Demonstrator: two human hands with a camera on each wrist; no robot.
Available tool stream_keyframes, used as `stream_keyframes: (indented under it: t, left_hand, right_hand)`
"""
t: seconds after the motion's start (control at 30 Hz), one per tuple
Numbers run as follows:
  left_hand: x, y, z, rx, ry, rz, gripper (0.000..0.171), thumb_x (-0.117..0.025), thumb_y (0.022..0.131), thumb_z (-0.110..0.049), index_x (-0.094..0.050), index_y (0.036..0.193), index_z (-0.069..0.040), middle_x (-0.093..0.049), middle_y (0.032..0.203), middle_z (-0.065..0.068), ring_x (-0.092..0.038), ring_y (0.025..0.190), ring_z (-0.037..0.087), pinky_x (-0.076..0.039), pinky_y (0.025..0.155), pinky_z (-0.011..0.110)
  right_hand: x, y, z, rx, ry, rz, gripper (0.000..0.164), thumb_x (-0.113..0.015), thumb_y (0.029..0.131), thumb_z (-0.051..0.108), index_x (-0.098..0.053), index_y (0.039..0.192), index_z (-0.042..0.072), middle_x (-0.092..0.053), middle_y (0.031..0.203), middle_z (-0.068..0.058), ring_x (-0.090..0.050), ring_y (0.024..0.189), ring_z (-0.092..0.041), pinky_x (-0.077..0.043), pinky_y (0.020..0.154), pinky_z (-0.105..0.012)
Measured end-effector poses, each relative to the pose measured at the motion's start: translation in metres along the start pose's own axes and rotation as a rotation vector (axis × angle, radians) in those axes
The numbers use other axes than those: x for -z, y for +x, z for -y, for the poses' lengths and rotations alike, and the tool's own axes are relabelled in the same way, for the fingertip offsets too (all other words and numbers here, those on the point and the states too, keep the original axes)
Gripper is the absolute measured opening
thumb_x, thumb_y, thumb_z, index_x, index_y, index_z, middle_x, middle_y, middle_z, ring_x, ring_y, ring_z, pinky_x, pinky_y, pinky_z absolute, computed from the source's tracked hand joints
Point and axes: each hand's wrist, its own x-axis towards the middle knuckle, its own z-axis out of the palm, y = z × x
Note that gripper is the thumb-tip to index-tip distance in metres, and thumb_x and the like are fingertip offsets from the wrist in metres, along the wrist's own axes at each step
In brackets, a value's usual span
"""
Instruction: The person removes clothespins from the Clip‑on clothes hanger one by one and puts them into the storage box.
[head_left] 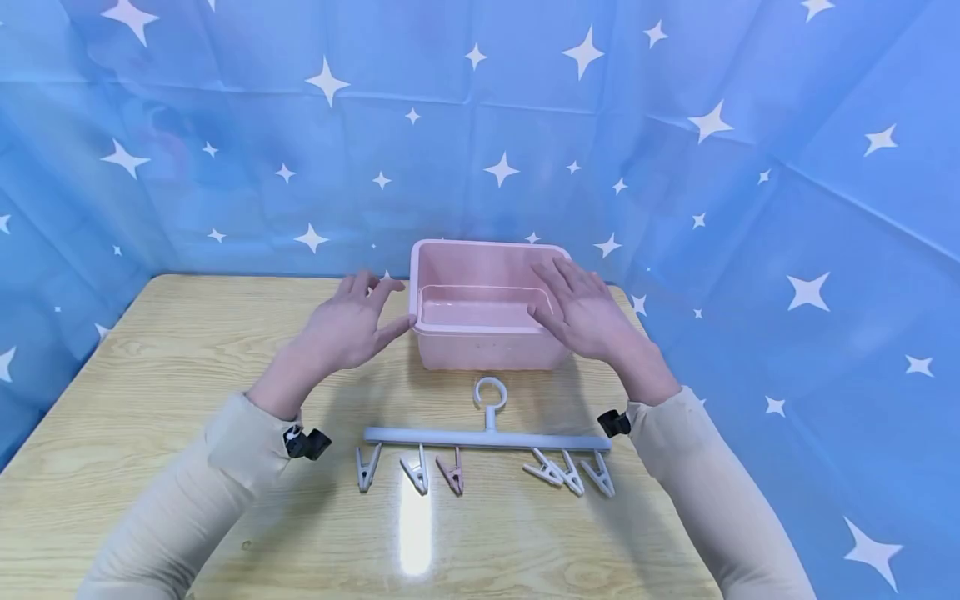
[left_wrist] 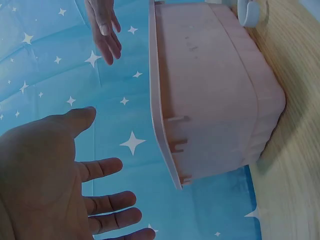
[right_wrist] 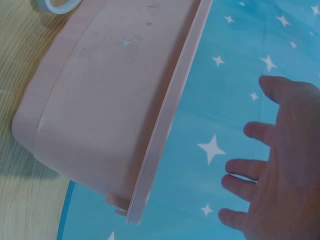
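A pink plastic bin stands at the back of the wooden table, and no contents show inside it. My left hand hovers by its left side, fingers spread, apart from the wall in the left wrist view. Above the bin's right part is my right hand, also with spread fingers and holding nothing; the right wrist view shows a gap between its fingers and the rim. In front of the bin lies a pale blue hanger bar with a ring hook.
Along the bar's near side lie several clothespins, among them a pink one and a grey one. A blue curtain with white stars hangs behind the table and along both sides.
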Motion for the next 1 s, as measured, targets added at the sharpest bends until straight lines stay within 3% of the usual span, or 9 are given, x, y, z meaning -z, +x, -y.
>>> stream_keyframes:
  t: [0.2,0.67,1.0]
  left_hand:
    - [-0.007,-0.003,-0.006,-0.001,0.019,0.011,0.062,-0.046,0.100,-0.060,-0.044,0.145,-0.017,-0.046,0.131,0.018,-0.048,0.120,0.036,-0.055,0.081,0.054]
    - [-0.028,-0.015,-0.019,-0.085,0.039,0.010,0.051,-0.051,0.099,-0.057,-0.055,0.129,-0.016,-0.056,0.111,0.011,-0.054,0.098,0.028,-0.053,0.072,0.045]
    - [-0.044,-0.020,-0.030,-0.138,0.028,-0.014,0.050,-0.060,0.095,-0.054,-0.058,0.125,-0.014,-0.059,0.108,0.009,-0.057,0.097,0.026,-0.055,0.070,0.041]
  right_hand:
    - [-0.002,-0.004,0.000,-0.001,0.006,0.001,0.067,-0.043,0.104,0.051,-0.023,0.160,0.019,-0.016,0.167,-0.017,-0.018,0.154,-0.039,-0.014,0.120,-0.065]
    - [-0.002,-0.013,0.000,0.013,0.018,0.007,0.066,-0.041,0.105,0.050,-0.024,0.159,0.017,-0.019,0.165,-0.020,-0.018,0.154,-0.040,-0.013,0.121,-0.065]
    - [-0.002,-0.019,0.002,0.008,0.022,0.020,0.067,-0.041,0.104,0.052,-0.022,0.160,0.019,-0.017,0.166,-0.018,-0.016,0.155,-0.038,-0.011,0.121,-0.064]
